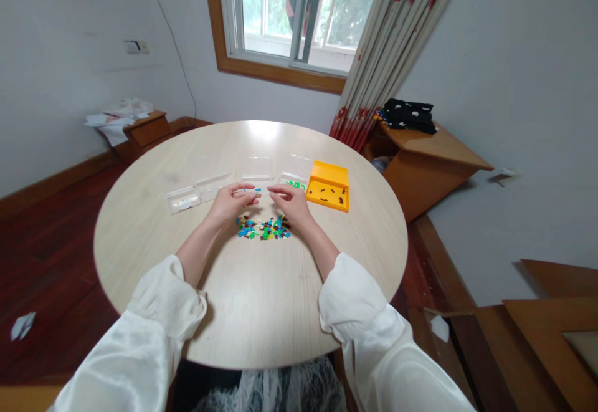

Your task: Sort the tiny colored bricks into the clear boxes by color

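My left hand [232,203] hovers over the near side of the middle clear box, its fingers and thumb drawn together in a pinch. Whatever lies between those fingertips is too small to name. Facing it, my right hand [292,203] also has thumb and forefinger close together, and any piece in it cannot be made out. A few blue pieces [252,190] show in the clear box between the hands. Just below, a pile of small building bricks [265,232] in blue, green, brown, yellow and cream lies on the table, between my two wrists.
On the round table [261,312], a clear box [183,200] with a few small pieces stands left, beside another clear box [213,186]. Green pieces [295,184] sit in a clear box right of centre. An open yellow case [331,203] holds brown pieces.
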Motion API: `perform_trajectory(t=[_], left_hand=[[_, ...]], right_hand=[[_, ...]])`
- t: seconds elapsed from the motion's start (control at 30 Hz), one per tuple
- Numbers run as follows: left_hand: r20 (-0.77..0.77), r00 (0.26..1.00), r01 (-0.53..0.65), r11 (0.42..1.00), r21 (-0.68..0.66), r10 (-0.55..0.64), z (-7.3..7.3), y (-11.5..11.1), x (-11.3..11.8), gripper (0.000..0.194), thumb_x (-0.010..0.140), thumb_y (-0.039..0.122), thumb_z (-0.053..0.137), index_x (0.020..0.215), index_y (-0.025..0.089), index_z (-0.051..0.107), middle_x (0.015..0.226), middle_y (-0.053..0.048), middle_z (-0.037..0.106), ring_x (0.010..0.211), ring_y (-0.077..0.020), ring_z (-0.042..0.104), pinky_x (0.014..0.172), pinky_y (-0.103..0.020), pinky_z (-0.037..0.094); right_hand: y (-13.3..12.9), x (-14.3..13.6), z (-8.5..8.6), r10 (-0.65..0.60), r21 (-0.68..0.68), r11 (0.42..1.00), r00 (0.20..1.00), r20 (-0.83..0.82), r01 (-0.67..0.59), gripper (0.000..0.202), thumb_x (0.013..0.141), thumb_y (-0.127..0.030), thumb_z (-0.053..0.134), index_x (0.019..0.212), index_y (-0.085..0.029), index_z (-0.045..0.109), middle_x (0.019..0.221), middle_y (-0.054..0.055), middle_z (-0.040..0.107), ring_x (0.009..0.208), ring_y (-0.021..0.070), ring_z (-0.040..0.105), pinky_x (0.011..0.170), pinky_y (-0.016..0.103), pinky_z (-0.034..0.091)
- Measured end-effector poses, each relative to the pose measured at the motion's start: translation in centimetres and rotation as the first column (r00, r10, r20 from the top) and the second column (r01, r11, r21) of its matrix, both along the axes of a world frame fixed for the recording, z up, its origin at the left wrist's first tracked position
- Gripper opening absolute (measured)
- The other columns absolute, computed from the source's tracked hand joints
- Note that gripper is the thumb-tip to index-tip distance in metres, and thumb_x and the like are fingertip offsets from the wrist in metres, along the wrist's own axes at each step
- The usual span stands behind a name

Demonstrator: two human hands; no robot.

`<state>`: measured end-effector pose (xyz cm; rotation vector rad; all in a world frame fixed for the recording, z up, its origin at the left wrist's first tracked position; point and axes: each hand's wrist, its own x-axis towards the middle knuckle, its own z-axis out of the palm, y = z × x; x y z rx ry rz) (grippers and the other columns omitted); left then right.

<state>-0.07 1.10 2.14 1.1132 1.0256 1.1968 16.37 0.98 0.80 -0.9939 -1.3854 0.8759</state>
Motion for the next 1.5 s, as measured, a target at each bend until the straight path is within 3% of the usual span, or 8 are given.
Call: perform_trajectory(t=[0.17, 0.33, 0.7, 0.9, 1.03, 1.23, 1.4, 1.5], left_hand=[[-0.082, 0.995, 0.059, 0.998, 0.015, -0.058, -0.3, -0.4, 0.7, 0.052, 0.045, 0.035, 0.081, 0.087, 0.012, 0.062, 0.067, -0.005, 0.071, 0.066, -0.0199, 0.067, 0.072, -0.037, 0.053], [-0.073, 0.994, 0.080, 0.997, -0.001, -0.080, -0.5, -0.5, 1.0, 0.046, 0.050, 0.034, 0.078, 0.088, 0.012, 0.061, 0.066, -0.005, 0.070, 0.067, -0.0201, 0.067, 0.074, -0.037, 0.053], [-0.070, 0.997, -0.022, 0.997, -0.079, 0.016, -0.4, -0.1, 0.7, 0.021, 0.067, 0.024, 0.064, 0.085, 0.013, 0.059, 0.068, -0.004, 0.067, 0.061, -0.0116, 0.061, 0.069, -0.030, 0.052], [-0.217, 0.976, -0.019, 0.999, 0.047, 0.029, -0.6, 0.0, 0.6, 0.024, 0.064, 0.032, 0.067, 0.080, 0.015, 0.064, 0.068, -0.004, 0.066, 0.062, -0.0143, 0.059, 0.063, -0.029, 0.048], [-0.499, 0.866, 0.127, 0.971, 0.201, -0.010, -1.1, 0.0, 0.6, 0.023, 0.064, 0.036, 0.066, 0.073, 0.015, 0.070, 0.066, -0.004, 0.065, 0.062, -0.0167, 0.056, 0.061, -0.029, 0.045], [-0.729, 0.679, 0.441, 0.844, 0.305, -0.091, -1.8, -0.4, 1.0, 0.021, 0.070, 0.020, 0.056, 0.077, 0.020, 0.075, 0.078, -0.006, 0.064, 0.073, -0.0158, 0.057, 0.075, -0.029, 0.046], [-0.832, 0.552, 0.524, 0.799, 0.296, -0.054, -1.9, -0.2, 0.7, 0.029, 0.070, 0.012, 0.051, 0.081, 0.022, 0.076, 0.078, -0.005, 0.062, 0.076, -0.0159, 0.056, 0.080, -0.029, 0.044], [-0.838, 0.544, 0.532, 0.790, 0.305, -0.043, -1.8, -0.2, 0.6, 0.028, 0.071, 0.012, 0.052, 0.082, 0.022, 0.076, 0.079, -0.006, 0.062, 0.075, -0.0165, 0.056, 0.081, -0.031, 0.044]], right_hand=[[-0.8, -0.7, 0.2, 0.089, 0.076, 0.992, 0.985, 0.145, -0.101, 0.010, 0.070, -0.021, 0.066, 0.077, -0.021, 0.073, 0.084, 0.002, 0.070, 0.078, 0.0117, 0.061, 0.066, 0.022, 0.048], [-0.7, -0.7, 0.2, 0.079, 0.072, 0.993, 0.975, 0.207, -0.096, 0.009, 0.071, -0.017, 0.063, 0.071, -0.020, 0.071, 0.073, 0.001, 0.069, 0.070, 0.0112, 0.059, 0.063, 0.021, 0.045], [1.4, 1.5, -0.5, -0.268, -0.064, 0.962, 0.964, 0.005, 0.267, 0.010, 0.067, -0.014, 0.058, 0.070, -0.015, 0.068, 0.067, 0.000, 0.067, 0.061, 0.0119, 0.059, 0.066, 0.025, 0.050], [2.5, 2.8, -0.7, -0.412, -0.224, 0.903, 0.887, -0.209, 0.366, 0.034, 0.074, -0.011, 0.052, 0.105, -0.012, 0.066, 0.095, 0.006, 0.070, 0.072, 0.0092, 0.064, 0.074, 0.025, 0.054], [2.8, 2.9, -1.0, -0.392, -0.265, 0.909, 0.873, -0.290, 0.321, 0.043, 0.076, -0.008, 0.051, 0.119, -0.012, 0.058, 0.107, 0.008, 0.067, 0.084, 0.0081, 0.065, 0.080, 0.023, 0.054], [2.7, 2.7, -1.0, -0.361, -0.263, 0.920, 0.890, -0.279, 0.291, 0.047, 0.075, -0.008, 0.054, 0.122, -0.014, 0.057, 0.102, 0.007, 0.069, 0.084, 0.0100, 0.066, 0.081, 0.025, 0.054], [2.5, 2.5, -0.7, -0.368, -0.272, 0.915, 0.891, -0.265, 0.297, 0.047, 0.075, -0.007, 0.053, 0.122, -0.014, 0.057, 0.100, 0.006, 0.069, 0.079, 0.0084, 0.066, 0.080, 0.025, 0.054], [2.5, 2.5, -0.7, -0.364, -0.274, 0.916, 0.893, -0.264, 0.292, 0.048, 0.075, -0.007, 0.052, 0.123, -0.015, 0.056, 0.101, 0.005, 0.069, 0.078, 0.0077, 0.066, 0.080, 0.024, 0.054]])
